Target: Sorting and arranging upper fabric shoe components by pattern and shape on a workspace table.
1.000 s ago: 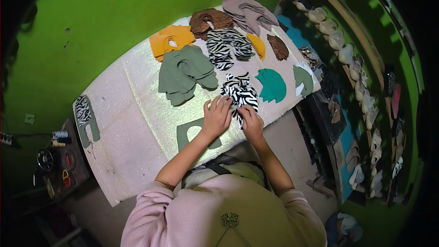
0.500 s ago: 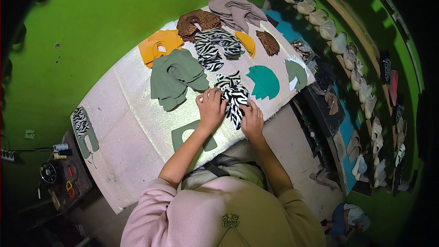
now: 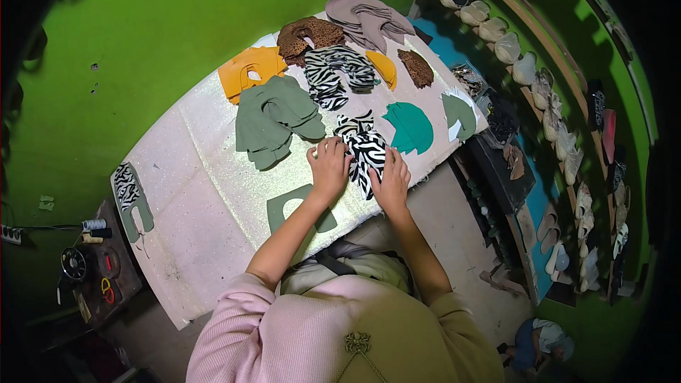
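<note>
Both hands are at a small stack of zebra-print shoe-upper pieces (image 3: 367,150) on the pale table. Bent fingers of my left hand (image 3: 330,170) close on the stack's left edge. At its right edge my right hand (image 3: 392,183) holds the stack, thumb on the near part and fingers along the side. The undersides of the pieces are hidden. Just left of my left hand lies a fanned pile of grey-green cut pieces (image 3: 266,124). A single green U-shaped piece (image 3: 279,214) lies beside my left forearm. A teal piece with a notched edge (image 3: 409,128) is beyond my right hand.
Farther back on the table (image 3: 177,241) lie another zebra-print pile (image 3: 326,81), orange pieces (image 3: 245,71), leopard-print pieces (image 3: 308,34) and taupe pieces (image 3: 365,18). A shelf with shoe forms (image 3: 525,67) stands at right. Thread spools and scissors (image 3: 108,291) occupy a side stand at left.
My right hand has shifted slightly up along the stack's right edge, its fingers straighter. My left hand stays at the left edge. The stack has barely moved.
</note>
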`<state>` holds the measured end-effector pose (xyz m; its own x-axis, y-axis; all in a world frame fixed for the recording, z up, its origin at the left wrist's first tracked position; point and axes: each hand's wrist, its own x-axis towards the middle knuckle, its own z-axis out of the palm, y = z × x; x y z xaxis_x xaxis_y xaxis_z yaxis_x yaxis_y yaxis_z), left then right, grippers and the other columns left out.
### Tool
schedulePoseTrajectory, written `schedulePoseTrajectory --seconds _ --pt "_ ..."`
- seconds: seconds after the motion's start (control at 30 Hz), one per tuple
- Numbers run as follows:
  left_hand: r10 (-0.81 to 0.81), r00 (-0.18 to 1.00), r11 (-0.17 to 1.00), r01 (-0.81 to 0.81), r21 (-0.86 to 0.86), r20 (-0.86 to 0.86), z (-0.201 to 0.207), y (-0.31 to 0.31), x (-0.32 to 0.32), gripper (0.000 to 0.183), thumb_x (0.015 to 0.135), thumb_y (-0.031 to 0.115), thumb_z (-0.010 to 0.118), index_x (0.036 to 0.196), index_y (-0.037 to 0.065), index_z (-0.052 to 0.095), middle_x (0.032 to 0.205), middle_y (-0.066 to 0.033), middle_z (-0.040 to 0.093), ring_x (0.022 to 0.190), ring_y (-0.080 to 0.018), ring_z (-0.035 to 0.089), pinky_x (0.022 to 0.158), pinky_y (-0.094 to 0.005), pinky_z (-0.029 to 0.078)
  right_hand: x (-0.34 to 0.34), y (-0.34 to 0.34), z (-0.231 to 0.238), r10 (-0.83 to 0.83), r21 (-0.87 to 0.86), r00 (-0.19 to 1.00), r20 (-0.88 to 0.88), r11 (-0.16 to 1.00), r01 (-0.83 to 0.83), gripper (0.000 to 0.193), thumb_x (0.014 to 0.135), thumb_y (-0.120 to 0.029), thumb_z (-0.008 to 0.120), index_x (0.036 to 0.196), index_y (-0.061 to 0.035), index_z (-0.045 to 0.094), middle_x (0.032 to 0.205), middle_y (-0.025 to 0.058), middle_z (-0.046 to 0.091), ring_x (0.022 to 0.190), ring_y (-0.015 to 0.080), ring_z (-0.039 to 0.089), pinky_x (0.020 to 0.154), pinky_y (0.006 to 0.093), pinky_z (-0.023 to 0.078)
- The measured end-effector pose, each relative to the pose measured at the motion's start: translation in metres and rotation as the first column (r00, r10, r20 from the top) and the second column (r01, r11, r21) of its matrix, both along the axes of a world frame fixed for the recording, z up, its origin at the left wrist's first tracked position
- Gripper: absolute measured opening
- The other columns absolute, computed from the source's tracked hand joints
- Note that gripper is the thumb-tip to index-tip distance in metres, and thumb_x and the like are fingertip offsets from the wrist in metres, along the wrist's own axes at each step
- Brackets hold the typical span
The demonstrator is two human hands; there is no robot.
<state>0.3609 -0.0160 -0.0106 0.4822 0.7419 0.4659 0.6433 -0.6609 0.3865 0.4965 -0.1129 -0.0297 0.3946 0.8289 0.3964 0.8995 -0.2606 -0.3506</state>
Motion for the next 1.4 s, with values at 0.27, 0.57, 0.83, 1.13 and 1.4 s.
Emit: schedulePoseTrajectory --seconds 0.27,0.57,0.83,1.13,1.4 --pt "0.010 0.997 1.000 -0.009 -0.016 0.070 0.002 -0.005 -0.005 0.020 0.079 0.021 0.066 0.091 0.009 0.057 0.110 -0.0053 0.057 0.107 -0.0232 0.050 0.089 -0.0436 0.029 0.006 -0.001 0.007 0.047 0.049 0.999 -0.003 0.998 -0.047 0.040 0.085 -0.025 0.062 0.119 -0.0053 0.052 0.126 0.0114 0.050 0.113 0.0289 0.047 0.094 0.0416 0.034" --pt "0.044 0.993 0.997 -0.037 -0.065 0.111 0.007 -0.015 -0.046 0.016 0.080 0.021 0.066 0.090 0.010 0.057 0.108 -0.0045 0.058 0.107 -0.0232 0.051 0.092 -0.0430 0.028 -0.012 0.009 0.030 0.171 0.176 0.983 -0.066 0.972 -0.157 0.014 0.084 -0.018 0.062 0.095 -0.0097 0.059 0.105 0.0046 0.059 0.101 0.0233 0.053 0.088 0.0370 0.034" --pt "0.177 0.981 0.977 -0.165 -0.131 0.082 0.006 -0.025 -0.102 0.015 0.081 0.021 0.065 0.087 0.009 0.059 0.109 -0.0055 0.058 0.108 -0.0228 0.050 0.094 -0.0454 0.027 -0.047 0.030 0.033 0.392 0.133 0.916 -0.090 0.916 -0.379 0.012 0.083 -0.017 0.063 0.091 -0.0086 0.060 0.102 0.0046 0.059 0.097 0.0232 0.053 0.086 0.0371 0.034" --pt "0.314 0.947 0.940 -0.300 -0.163 0.064 0.000 -0.042 -0.157 0.012 0.079 0.018 0.066 0.083 0.008 0.060 0.107 -0.0051 0.058 0.107 -0.0236 0.050 0.094 -0.0440 0.027 -0.088 0.053 0.026 0.598 0.084 0.777 -0.194 0.800 -0.595 0.011 0.082 -0.016 0.063 0.089 -0.0082 0.060 0.099 0.0046 0.057 0.098 0.0239 0.052 0.086 0.0378 0.035" --pt "0.397 0.917 0.901 -0.379 -0.212 0.045 -0.018 -0.051 -0.181 0.011 0.080 0.019 0.066 0.081 0.009 0.061 0.107 -0.0044 0.058 0.108 -0.0236 0.050 0.094 -0.0441 0.027 -0.108 0.071 0.015 0.694 0.018 0.699 -0.174 0.712 -0.702 0.009 0.080 -0.015 0.063 0.086 -0.0080 0.060 0.098 0.0043 0.057 0.098 0.0241 0.051 0.085 0.0389 0.035"
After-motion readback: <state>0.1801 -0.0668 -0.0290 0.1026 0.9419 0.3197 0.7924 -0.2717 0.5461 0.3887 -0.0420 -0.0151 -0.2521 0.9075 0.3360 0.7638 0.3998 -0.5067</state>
